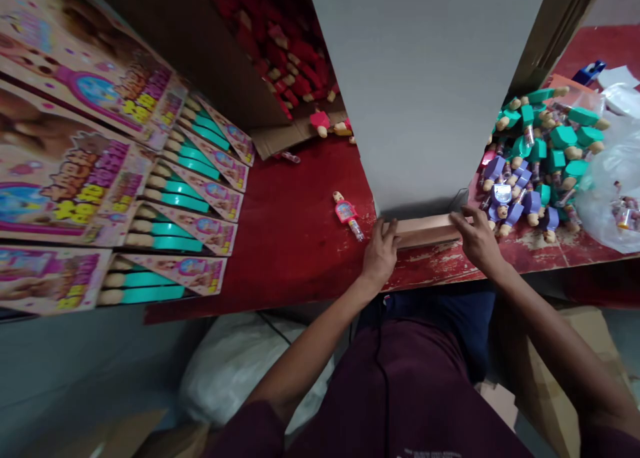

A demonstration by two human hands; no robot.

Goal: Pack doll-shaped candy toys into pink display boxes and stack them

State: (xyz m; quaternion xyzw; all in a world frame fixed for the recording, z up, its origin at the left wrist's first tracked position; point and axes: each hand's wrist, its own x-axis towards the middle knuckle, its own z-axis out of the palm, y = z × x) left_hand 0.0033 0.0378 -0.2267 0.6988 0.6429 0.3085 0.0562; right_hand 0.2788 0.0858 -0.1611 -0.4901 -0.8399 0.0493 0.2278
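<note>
We hold the cardboard strip (pixel 425 231) at both ends, left hand (pixel 381 255) and right hand (pixel 477 239) gripping narrowly, bracing it on the red table (pixel 280 258).

Looks like a small toy-packing workshop: stacked display cards (pixel 75 158) at 9 o'clock, heaped loose toys (pixel 540 158) at 2 o'clock, chipped red surface (pixel 300 258).

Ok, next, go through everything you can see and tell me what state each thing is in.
left hand, gripping the left end of the tan cardboard strip
right hand, gripping its right end
grey board, upright behind the strip
toy bottle, lying on its side on the table
red table, paint peeling along its edge
teal and purple toys, heaped loose
plastic bag, bulging, small bottles inside
</note>
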